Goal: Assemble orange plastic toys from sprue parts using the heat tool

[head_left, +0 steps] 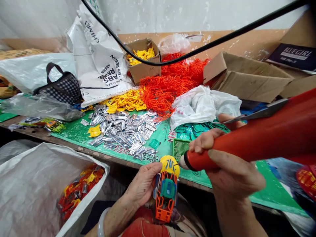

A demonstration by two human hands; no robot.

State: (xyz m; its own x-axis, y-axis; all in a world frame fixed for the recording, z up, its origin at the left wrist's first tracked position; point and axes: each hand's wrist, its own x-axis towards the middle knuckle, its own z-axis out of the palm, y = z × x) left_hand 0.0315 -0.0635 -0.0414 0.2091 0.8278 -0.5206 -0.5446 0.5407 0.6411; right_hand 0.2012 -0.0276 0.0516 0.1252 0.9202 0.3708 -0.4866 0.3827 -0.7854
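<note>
My left hand (143, 182) grips a toy car (168, 194) by its side, above my lap. The car has a yellow front, a green middle piece and an orange-red frame. My right hand (229, 161) is wrapped round a red electric screwdriver (251, 138). Its tip points left and is close to the car's yellow front; whether they touch I cannot tell. A pointed metal blade (261, 111) lies along the screwdriver's upper side, near my right fingers; its other end is hidden.
On the green-covered table are silver pieces (133, 130), yellow parts (128, 100), orange-red frames (170, 85) and green parts (195, 130). A green basket (180, 148) stands near the edge. Below left gapes a white sack (32, 184) holding assembled toys. A black cable (197, 51) hangs across the top.
</note>
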